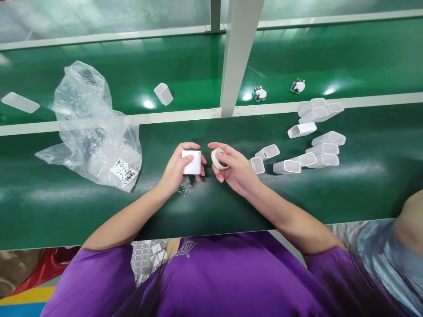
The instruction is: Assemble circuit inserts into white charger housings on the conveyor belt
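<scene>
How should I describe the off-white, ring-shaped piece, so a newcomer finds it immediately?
From the pale grey upright post, look down over the dark green tabletop. There the right hand holds the off-white, ring-shaped piece. Its rounded rim sets it apart from the boxy white piece in the left hand.

The counter point(214, 211) before me is dark green and glossy. On it, to my left, slumps a clear bag point(105, 152) with whitish contents, its top draped over the white rail point(178, 116). A small scatter of pellets point(187, 186) lies just below my left fingers point(187, 160). To my right sits a loose cluster of white tubes point(287, 167), most on their sides, the farthest reaching the rail.
</scene>
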A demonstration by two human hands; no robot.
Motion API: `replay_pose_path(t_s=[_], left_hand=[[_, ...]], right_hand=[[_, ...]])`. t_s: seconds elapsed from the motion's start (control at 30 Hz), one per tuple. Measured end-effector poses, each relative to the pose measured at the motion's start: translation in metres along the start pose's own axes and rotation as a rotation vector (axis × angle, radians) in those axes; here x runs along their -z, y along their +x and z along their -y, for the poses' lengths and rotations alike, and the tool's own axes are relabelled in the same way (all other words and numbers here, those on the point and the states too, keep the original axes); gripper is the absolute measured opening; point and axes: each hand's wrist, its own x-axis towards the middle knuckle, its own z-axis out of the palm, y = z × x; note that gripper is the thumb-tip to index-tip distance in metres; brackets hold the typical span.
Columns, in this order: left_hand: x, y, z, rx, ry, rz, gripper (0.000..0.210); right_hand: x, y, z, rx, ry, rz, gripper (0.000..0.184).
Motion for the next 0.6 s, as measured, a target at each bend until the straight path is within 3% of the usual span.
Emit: replay_pose_path(t_s=[0.13, 0.3, 0.6], left_hand=[[0.000, -0.007, 0.003, -0.019, 0.051, 0.066, 0.041], [0.001, -0.016, 0.006, -0.072, 0.218, 0.124, 0.040], [0.001, -0.021, 0.007, -0.156, 0.505, 0.101, 0.038]], right_hand=[[0.002, -0.003, -0.003, 0.200, -0.239, -0.027, 0.041], [0.002, -0.010, -0.008, 0.476, -0.632, -0.123, 0.027], [0.002, -0.013, -0.016, 0.684, -0.810, -0.146, 0.014]])
